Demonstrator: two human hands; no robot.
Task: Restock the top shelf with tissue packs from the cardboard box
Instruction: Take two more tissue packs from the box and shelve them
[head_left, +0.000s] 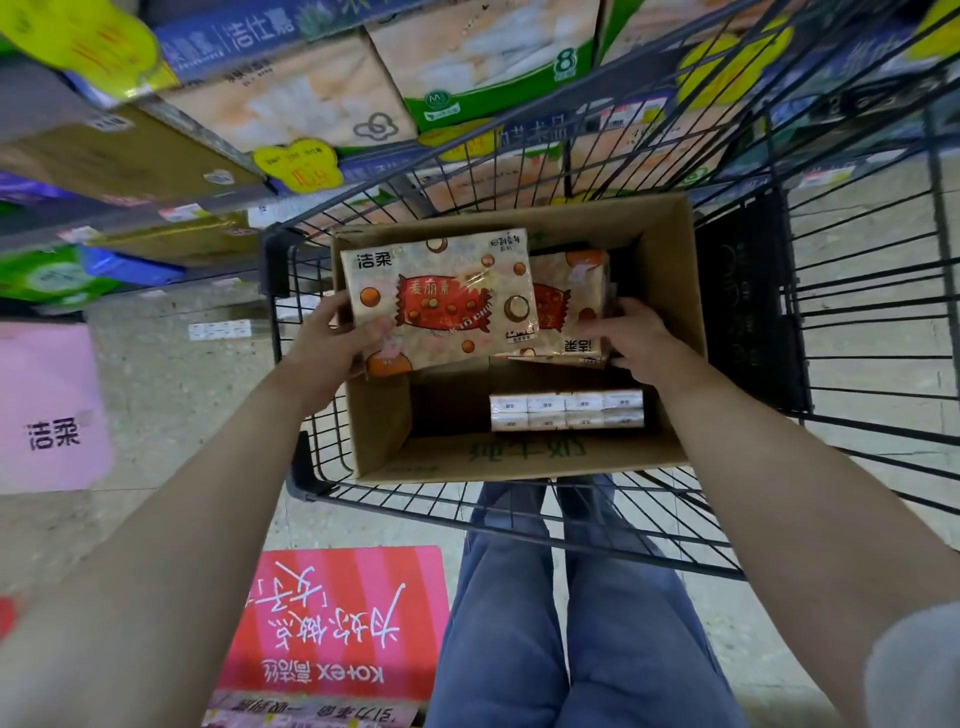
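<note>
An open cardboard box (670, 291) stands in a black wire shopping cart (857, 322). My left hand (332, 343) grips a cream tissue pack (441, 296) with a red candy picture, held flat over the box's left side. My right hand (644, 338) holds a second tissue pack (571, 306) of the same print, tilted on edge inside the box. Another tissue pack (566, 417) with its white end up lies lower in the box. Shelves (218, 156) stocked with tissue packs rise at the upper left and top.
A pink pack (47, 405) sticks out at the left edge. A red and pink Kotex sign (337, 623) lies on the floor beside my jeans-clad legs (571, 623). Yellow price tags (298, 166) hang from the shelf edges. The cart's rim surrounds the box closely.
</note>
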